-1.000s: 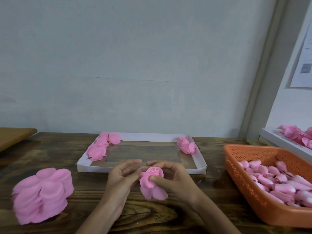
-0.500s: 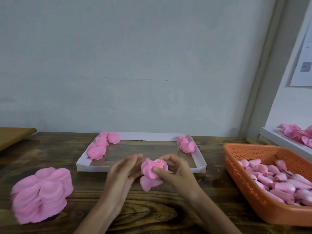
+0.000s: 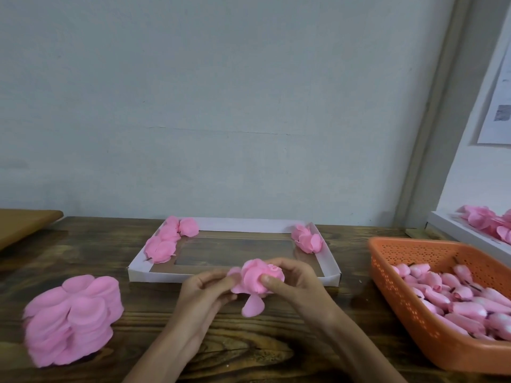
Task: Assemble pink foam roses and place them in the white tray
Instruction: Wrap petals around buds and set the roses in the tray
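Grips a part-built pink foam rose (image 3: 257,276) low in mid-frame with both hands: left hand (image 3: 204,294) pinching its left edge, right hand (image 3: 293,283) curled round its right side, thumb on the front, one petal hanging loose below. Holds it above the bench (image 3: 83,258) just before the near rim of the white tray (image 3: 154,275), with finished roses (image 3: 163,246) in the tray's far corners, a petal stack (image 3: 74,316) at lower left, an orange basket (image 3: 401,299) of buds (image 3: 456,297) at right.

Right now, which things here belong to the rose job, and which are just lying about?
In the job: half-built rose held by left hand and right hand; white tray; finished roses in it; petal stack; orange basket of buds.
Lying about: brown board far left; paper on wall; side tray at right.
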Demonstrator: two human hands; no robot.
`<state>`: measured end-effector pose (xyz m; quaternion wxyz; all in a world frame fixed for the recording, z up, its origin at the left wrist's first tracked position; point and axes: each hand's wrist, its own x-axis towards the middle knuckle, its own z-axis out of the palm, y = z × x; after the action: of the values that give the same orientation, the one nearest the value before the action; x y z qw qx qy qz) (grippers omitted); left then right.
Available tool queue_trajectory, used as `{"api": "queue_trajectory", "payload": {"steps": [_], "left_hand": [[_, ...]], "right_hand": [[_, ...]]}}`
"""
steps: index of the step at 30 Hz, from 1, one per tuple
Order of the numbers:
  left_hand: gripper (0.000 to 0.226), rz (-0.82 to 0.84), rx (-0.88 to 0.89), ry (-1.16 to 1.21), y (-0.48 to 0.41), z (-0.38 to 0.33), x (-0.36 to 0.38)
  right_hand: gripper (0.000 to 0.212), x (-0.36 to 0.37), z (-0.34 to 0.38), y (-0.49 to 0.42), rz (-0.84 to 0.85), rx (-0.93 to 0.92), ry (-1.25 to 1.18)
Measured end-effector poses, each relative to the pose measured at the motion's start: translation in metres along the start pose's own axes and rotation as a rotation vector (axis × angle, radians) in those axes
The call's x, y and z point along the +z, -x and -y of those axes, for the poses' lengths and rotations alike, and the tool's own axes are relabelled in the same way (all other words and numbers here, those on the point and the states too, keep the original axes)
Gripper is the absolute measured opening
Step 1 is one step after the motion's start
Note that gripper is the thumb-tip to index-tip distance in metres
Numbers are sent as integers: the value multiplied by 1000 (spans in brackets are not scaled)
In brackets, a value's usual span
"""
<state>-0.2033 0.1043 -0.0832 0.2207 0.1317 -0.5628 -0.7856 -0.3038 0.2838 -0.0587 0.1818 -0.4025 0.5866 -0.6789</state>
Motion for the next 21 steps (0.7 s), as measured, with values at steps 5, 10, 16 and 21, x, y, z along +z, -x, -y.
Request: {"api": "queue_trajectory", "payload": {"steps": [5, 10, 16, 21], "left_hand": [[28, 3, 36, 116, 2, 1, 5], [21, 6, -23, 194, 7, -4, 15], [36, 139, -97, 419, 15, -3, 24], [38, 135, -74, 153, 20, 5, 30]], "right_hand": [[10, 9, 1, 2, 33, 16, 61], [18, 26, -3, 3, 21, 5, 73], [15, 38, -13, 4, -116, -30, 379], [36, 47, -12, 11, -239, -84, 416]]}}
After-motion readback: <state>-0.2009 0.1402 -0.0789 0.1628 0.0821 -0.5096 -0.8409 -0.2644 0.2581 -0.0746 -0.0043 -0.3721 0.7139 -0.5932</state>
